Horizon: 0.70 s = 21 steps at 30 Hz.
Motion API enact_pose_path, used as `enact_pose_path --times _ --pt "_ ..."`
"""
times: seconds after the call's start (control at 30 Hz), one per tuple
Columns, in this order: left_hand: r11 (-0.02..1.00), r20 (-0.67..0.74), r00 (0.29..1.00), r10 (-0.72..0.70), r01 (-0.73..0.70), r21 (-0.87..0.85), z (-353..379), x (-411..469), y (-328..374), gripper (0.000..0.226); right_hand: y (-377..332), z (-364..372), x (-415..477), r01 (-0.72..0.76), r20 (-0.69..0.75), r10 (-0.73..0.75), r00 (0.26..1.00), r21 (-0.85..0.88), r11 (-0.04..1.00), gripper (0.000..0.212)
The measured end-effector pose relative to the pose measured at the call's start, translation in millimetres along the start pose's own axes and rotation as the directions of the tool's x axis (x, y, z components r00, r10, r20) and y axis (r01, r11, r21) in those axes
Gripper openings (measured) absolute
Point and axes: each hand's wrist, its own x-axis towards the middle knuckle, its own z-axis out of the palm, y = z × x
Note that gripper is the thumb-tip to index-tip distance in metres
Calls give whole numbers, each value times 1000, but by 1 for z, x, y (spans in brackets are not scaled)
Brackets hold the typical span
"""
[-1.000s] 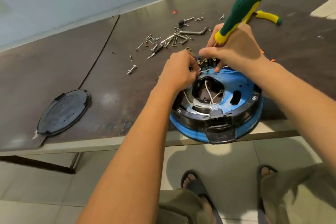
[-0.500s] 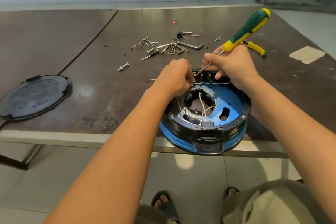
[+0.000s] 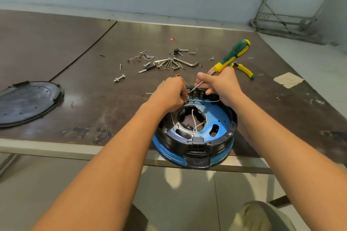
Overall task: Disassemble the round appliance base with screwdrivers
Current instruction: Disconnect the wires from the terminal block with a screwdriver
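The round blue and black appliance base lies open at the table's front edge, overhanging it, with white wires loose in its middle hole. My right hand grips the shaft of a green and yellow screwdriver, whose tip points at the terminal block on the base's far rim. My left hand is curled at the rim's far left beside that tip, pinching a wire there; its fingertips are hidden.
A black round cover lies at the left of the brown table. Several loose screws, bolts and hex keys are scattered behind the base. A second yellow and green tool lies behind my right hand. A paper scrap sits far right.
The camera has tilted up, so the table shows more fully. Both hands stay at the base's far rim; the screwdriver leans lower, with its tip at the terminal block.
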Motion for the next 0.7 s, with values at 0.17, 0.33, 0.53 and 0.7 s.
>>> enact_pose_path --times 0.17,0.33,0.53,0.7 --pt "1000 8 1000 -16 16 -13 -1 -1 1 20 -1 1 2 -21 11 21 1000 12 1000 22" --pt "1000 5 1000 -24 24 -10 -1 -1 2 19 2 1 6 -30 6 30 1000 -9 1000 21" --pt "1000 15 1000 -9 10 -21 -3 -1 0 22 1 1 6 -56 -6 56 998 8 998 20" --pt "998 8 1000 22 -22 -54 -1 3 -9 23 4 -2 4 9 43 -11 999 42 999 20"
